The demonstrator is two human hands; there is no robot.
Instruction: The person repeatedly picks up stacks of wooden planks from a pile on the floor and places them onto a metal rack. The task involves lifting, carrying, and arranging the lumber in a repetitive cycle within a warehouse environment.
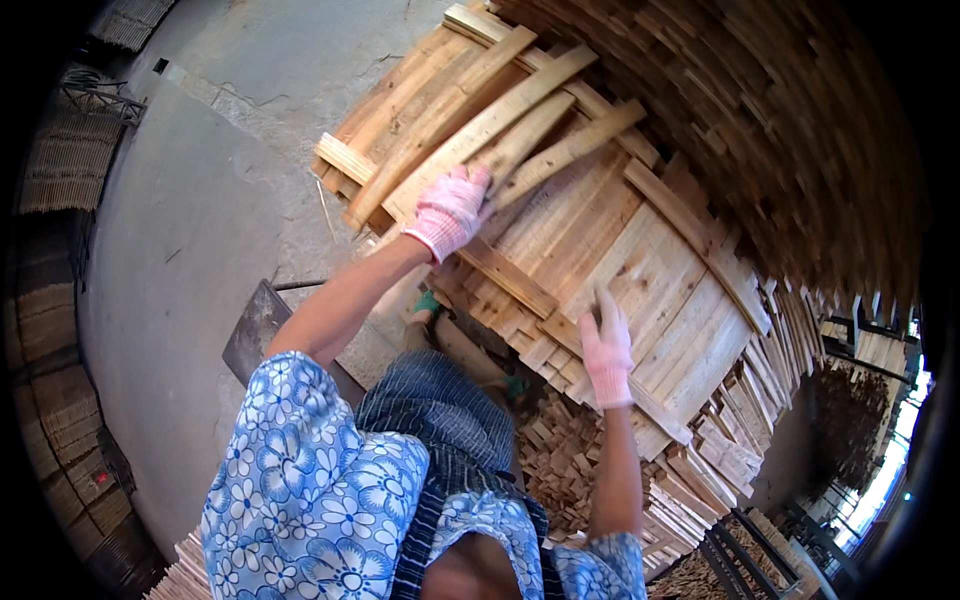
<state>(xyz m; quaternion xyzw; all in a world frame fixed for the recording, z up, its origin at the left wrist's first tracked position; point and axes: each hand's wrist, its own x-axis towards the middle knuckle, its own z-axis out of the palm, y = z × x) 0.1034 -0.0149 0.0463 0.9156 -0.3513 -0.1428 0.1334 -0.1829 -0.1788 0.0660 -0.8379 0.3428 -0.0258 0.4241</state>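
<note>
Both of my hands wear pink knit gloves. My left hand (452, 210) is closed around the near ends of several loose wooden slats (505, 113). These slats fan out away from me across the top of a board stack. My right hand (606, 352) hovers over or rests lightly on the stack's right part, fingers stretched out and a little blurred, holding nothing. Under it lie flat, pale planks (650, 292) set side by side. Narrow cross strips (700, 243) lie across their ends. How far the left fingers reach under the slats is hidden.
A tall wall of stacked slats (780, 130) rises beyond the board stack. Cut wood ends (560, 450) pile up below on the near side. Concrete floor (190, 300) stretches left, with a dark flat panel (262, 335) beside my legs. More wood stacks (68, 160) line the far left.
</note>
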